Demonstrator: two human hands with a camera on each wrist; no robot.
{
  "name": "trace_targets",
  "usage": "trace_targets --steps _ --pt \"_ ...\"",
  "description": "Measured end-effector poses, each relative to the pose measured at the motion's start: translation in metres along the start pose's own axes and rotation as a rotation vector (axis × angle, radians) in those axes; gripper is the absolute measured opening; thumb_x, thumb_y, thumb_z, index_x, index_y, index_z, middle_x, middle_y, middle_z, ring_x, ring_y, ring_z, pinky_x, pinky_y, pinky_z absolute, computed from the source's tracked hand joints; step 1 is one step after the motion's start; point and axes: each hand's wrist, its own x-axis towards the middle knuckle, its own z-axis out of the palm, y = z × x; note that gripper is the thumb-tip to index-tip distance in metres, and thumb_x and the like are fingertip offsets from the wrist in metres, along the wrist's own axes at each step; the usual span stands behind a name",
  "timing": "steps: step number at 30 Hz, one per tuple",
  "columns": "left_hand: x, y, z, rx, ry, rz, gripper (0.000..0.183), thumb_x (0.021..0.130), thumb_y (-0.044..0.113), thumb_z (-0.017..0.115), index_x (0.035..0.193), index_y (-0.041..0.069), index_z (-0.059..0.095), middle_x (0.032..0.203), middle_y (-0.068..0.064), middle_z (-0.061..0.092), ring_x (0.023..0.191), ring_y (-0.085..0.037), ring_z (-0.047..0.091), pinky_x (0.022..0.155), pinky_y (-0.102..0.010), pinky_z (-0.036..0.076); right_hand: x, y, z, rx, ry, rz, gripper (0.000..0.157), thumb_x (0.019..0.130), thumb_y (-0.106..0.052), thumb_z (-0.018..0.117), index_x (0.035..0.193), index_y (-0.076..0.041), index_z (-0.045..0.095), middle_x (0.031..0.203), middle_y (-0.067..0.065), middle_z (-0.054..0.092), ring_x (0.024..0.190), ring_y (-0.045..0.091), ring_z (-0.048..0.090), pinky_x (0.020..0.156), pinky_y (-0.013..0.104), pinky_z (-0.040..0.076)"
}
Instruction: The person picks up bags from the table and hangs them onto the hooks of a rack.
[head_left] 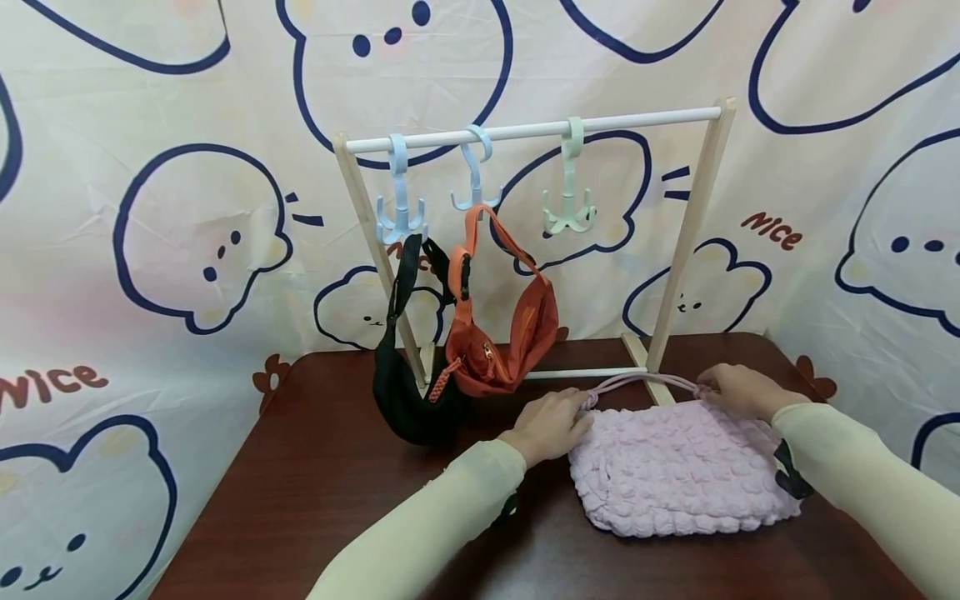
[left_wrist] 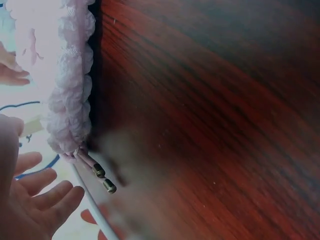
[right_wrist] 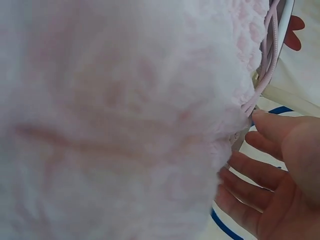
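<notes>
A pink puffy quilted bag (head_left: 682,471) with a pink cord handle (head_left: 637,379) lies on the dark brown table (head_left: 315,500). My left hand (head_left: 551,425) is at its upper left corner, near the cord's knot. In the left wrist view, the fingers of my left hand (left_wrist: 42,195) are spread loosely beside metal-tipped cord ends (left_wrist: 97,170). My right hand (head_left: 738,390) is at the upper right corner by the cord. The right wrist view shows the thumb of my right hand (right_wrist: 280,180) at the cord and bag edge, the fingers extended and apart.
Behind stands a rack with a white bar (head_left: 525,132) and wooden legs. Two blue hooks (head_left: 401,192) and a green hook (head_left: 570,187) hang from it. A black bag (head_left: 408,392) and an orange bag (head_left: 502,333) hang at the left. A cartoon-printed cloth (head_left: 202,242) covers the wall.
</notes>
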Motion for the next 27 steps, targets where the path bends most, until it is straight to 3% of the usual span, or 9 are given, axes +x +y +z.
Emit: trace_targets --steps 5,14,23,27 --pt "0.007 0.001 0.006 0.006 -0.034 -0.047 0.045 0.105 0.044 0.049 0.143 0.022 0.057 0.139 0.002 0.062 0.123 -0.014 0.062 0.097 -0.033 0.053 0.000 0.001 0.004 0.003 0.002 -0.005 0.036 0.094 -0.009 0.064 0.124 0.011 0.062 0.113 0.031 0.068 0.101 0.045 0.068 0.089 0.060 0.053" --pt "0.016 0.007 0.015 0.006 -0.165 -0.128 0.060 0.104 0.058 0.041 0.156 0.029 0.039 0.160 0.003 0.044 0.142 -0.017 0.049 0.110 -0.034 0.045 0.004 0.002 0.009 -0.009 -0.003 0.008 0.042 0.096 -0.013 0.063 0.130 0.011 0.058 0.118 0.031 0.067 0.104 0.044 0.067 0.091 0.061 0.052" --pt "0.020 0.013 0.015 -0.004 -0.170 -0.135 0.064 0.103 0.063 0.036 0.158 0.031 0.033 0.155 0.001 0.046 0.135 -0.020 0.054 0.109 -0.035 0.045 0.004 0.004 0.009 -0.032 0.004 0.014 0.032 0.098 -0.008 0.059 0.124 0.011 0.063 0.120 0.034 0.066 0.113 0.052 0.062 0.094 0.063 0.049" --pt "0.018 0.015 0.014 0.017 -0.181 -0.123 0.064 0.102 0.064 0.037 0.157 0.030 0.035 0.154 0.002 0.047 0.134 -0.019 0.054 0.110 -0.035 0.045 0.002 0.006 0.008 -0.037 0.003 0.001 0.027 0.097 -0.005 0.059 0.118 0.010 0.066 0.115 0.032 0.067 0.108 0.050 0.064 0.092 0.063 0.050"
